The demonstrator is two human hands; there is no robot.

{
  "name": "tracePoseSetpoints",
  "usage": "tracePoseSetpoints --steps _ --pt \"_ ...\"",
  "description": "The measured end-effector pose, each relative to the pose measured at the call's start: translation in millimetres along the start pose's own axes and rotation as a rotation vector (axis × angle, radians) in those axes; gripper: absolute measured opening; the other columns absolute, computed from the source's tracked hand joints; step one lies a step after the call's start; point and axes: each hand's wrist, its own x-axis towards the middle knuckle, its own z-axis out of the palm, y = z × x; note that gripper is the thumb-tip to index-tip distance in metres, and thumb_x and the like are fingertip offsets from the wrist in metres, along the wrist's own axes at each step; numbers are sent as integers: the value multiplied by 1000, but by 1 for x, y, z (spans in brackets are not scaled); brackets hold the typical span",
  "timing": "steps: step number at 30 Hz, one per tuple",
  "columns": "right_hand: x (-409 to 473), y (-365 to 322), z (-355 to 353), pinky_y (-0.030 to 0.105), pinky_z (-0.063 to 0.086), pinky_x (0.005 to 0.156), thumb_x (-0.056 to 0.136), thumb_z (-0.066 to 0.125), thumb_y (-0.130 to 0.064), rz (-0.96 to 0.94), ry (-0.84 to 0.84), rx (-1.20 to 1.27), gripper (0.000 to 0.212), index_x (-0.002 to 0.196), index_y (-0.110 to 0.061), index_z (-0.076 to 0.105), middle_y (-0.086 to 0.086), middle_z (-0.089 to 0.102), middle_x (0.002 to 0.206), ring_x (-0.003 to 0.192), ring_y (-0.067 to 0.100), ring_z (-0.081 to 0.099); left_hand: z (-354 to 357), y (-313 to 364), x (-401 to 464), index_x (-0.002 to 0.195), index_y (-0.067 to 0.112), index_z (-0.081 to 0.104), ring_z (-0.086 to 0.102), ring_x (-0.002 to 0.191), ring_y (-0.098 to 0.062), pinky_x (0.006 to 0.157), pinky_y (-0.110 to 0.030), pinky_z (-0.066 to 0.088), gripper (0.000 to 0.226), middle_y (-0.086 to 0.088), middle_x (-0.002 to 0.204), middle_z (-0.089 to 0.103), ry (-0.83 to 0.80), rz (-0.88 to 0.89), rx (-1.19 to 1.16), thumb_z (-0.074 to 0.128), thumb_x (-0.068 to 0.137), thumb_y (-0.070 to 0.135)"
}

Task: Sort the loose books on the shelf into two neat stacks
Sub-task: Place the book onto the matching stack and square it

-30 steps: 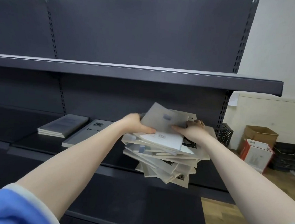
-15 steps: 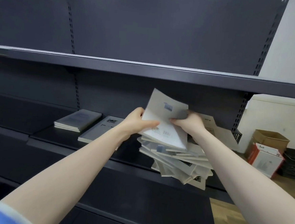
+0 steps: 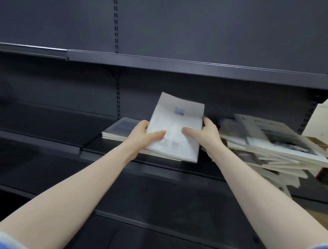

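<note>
- Book (image 3: pixel 175 131), pale-covered, pinched at both edges by left hand (image 3: pixel 141 135) and right hand (image 3: pixel 205 134), left of the messy pile (image 3: pixel 271 148).
- Best squared over the stack (image 3: pixel 119 129) before release.

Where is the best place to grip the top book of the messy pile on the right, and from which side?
Grip the top book by its near long edge, from the front. It lies flat, skewed on the loose pile, and that edge overhangs the books below, so the fingers could probably slide beneath it.

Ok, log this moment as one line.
left hand: grips white book | right hand: grips same book | messy pile: right | small stack: left | book above shelf
</note>
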Motion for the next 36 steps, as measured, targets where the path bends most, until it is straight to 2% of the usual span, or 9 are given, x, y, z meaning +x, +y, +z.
tracePoseSetpoints --steps 3,7,11,15,20,26,29,32,36 --pt "-9 1 29 21 51 62 76 78 -17 44 -76 46 55 124 -19 50 -1 64 114 95 15 64 -24 -17 1 112 10 57 68 98 -20 90 -41 54 65 -4 106 69 8 -15 -35 78 64 48" --pt "-14 -2 59 15 50 56 77 78 -19 58 -154 24 61 130 -17 49 -1 63 117 91 9 64 -46 -26 3 107 12 52 63 94 -15 85 -31 51 44 0 102 64 97 -58 -94 75 77 33" --pt "-9 -2 75 17 54 60 78 77 -17 65 -192 47 61 131 -20 46 -3 62 116 91 7 64 -62 -40 12 111 10 57 66 99 -19 89 -37 53 68 -4 107 68 76 -62 -28 76 59 50" --pt "4 5 90 28 57 74 78 77 -19 30 -254 27 64 130 -29 43 -9 62 116 98 8 62 -72 -51 21 108 12 58 66 96 -16 80 -32 55 63 -1 103 67 113 -66 60 74 61 50" --pt "29 17 105 25 54 80 75 77 -9 -22 -290 114 72 131 -35 43 -8 62 117 106 13 62 -78 -49 34 104 15 46 57 87 -8 70 -25 47 43 6 97 57 184 -125 163 73 77 34" --pt "64 30 114 28 54 83 74 75 -3 -46 -270 162 81 139 -36 39 -7 63 118 106 14 62 -76 -51 65 110 14 48 57 96 -14 80 -25 46 46 3 104 58 208 -140 223 75 77 31" --pt "77 37 115 29 54 86 75 74 -1 -58 -239 191 77 139 -29 43 -1 65 117 106 15 63 -75 -57 79 117 11 56 61 96 -15 79 -24 49 48 0 110 65 143 -135 225 74 79 33" --pt "84 38 114 22 53 83 79 70 -1 -83 -178 183 61 133 -20 49 1 65 116 106 16 63 -76 -59 89 112 13 57 59 84 -10 61 -19 46 40 0 104 65 45 -168 236 67 84 40" --pt "88 35 118 22 52 83 84 66 -2 -143 -139 123 53 131 -20 50 -4 63 118 108 13 60 -76 -55 101 124 13 52 58 101 -16 74 -23 47 58 1 117 63 -36 -206 288 59 84 55"
